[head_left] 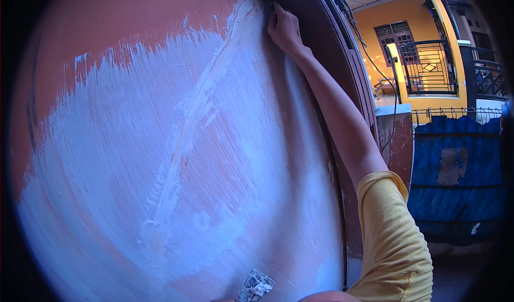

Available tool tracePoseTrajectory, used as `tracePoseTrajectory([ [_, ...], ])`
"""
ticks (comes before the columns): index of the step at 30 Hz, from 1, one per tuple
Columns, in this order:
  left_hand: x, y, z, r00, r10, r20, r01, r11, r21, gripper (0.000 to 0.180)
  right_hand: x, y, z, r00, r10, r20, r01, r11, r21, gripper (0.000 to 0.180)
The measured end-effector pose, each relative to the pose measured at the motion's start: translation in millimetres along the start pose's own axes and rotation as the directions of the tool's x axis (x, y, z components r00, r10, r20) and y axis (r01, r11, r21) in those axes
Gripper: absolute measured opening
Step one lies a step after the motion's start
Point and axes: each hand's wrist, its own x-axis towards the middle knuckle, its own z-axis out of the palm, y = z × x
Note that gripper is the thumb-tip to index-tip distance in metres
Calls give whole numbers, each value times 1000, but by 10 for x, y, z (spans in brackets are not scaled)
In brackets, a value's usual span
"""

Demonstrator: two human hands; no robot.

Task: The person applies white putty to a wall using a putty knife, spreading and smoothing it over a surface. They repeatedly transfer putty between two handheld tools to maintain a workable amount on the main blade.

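A reddish-brown wall (214, 157) fills the left and middle, broadly streaked with whitish coating. A raised, pale seam of filler (184, 131) slants up it to the top. My right arm stretches up along the wall's right side. High beside the dark frame, my right hand (286, 32) is closed on something dark and narrow, mostly hidden by the fingers. At the lower edge stands a crumpled-looking grey piece (256, 286) caked with white; its kind is unclear. A sliver of what may be my left hand shows beside it, its fingers cut off by the picture's edge.
A dark brown frame (316, 40) borders the wall on the right. Beyond it are a loose hanging cable (369, 53), a low wall (394, 136), a blue sheet fence (458, 195) with spiky wire along its top, and a yellow house (417, 13) with a black metal gate (430, 69).
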Motion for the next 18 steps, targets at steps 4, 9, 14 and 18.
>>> tracePoseTrajectory([
  [4, -20, -26, 1, 999, -2, -45, 1, 1000, -19, 41, 9, -62, -21, 997, 53, 58, -53, 999, -2, 31],
  [9, 71, -8, -131, 985, -57, 161, 47, 997, 68, 36, 20, -91, -21, 991, 55, 120, -50, 998, -45, 29],
  [14, 93, -99, -178, 977, -36, 211, 22, 997, 69, 35, 27, -92, -52, 979, 45, 197, -27, 995, -92, 27],
  [18, 50, -213, -76, 992, 111, -58, -107, 992, 72, 37, 47, -115, -141, 970, 3, 243, 29, 991, -129, 24],
])
